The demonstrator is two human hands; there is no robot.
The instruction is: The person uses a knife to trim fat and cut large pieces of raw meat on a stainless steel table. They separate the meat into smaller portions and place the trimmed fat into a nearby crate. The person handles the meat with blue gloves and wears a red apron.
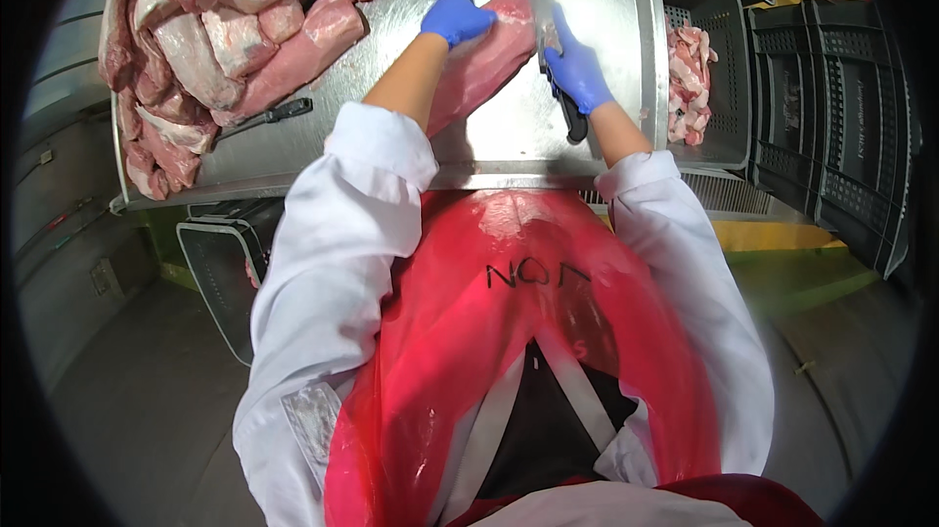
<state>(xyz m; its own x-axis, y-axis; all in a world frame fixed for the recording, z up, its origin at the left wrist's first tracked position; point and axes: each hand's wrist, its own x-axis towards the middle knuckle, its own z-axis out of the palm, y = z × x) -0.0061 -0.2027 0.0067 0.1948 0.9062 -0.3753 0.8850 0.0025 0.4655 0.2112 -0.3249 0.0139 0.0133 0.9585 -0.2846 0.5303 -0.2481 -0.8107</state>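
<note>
My left hand [458,20], in a blue glove, grips a long, pale-red piece of raw meat [481,72] lying diagonally on the steel table [518,155]. My right hand [577,72], also gloved, is closed on a black-handled knife [574,121], its blade pointing away from me along the right end of that meat. A large pile of meat pieces [205,38] covers the left of the table, with a dark-handled tool [259,121] lying at its lower edge.
At the right, a dark crate [729,96] holds meat trimmings [688,82], beside stacked black crates [822,116] and below another tray. A grey bin [210,282] sits low at the left, under the table. A red apron [460,312] covers my front, against the table's near edge.
</note>
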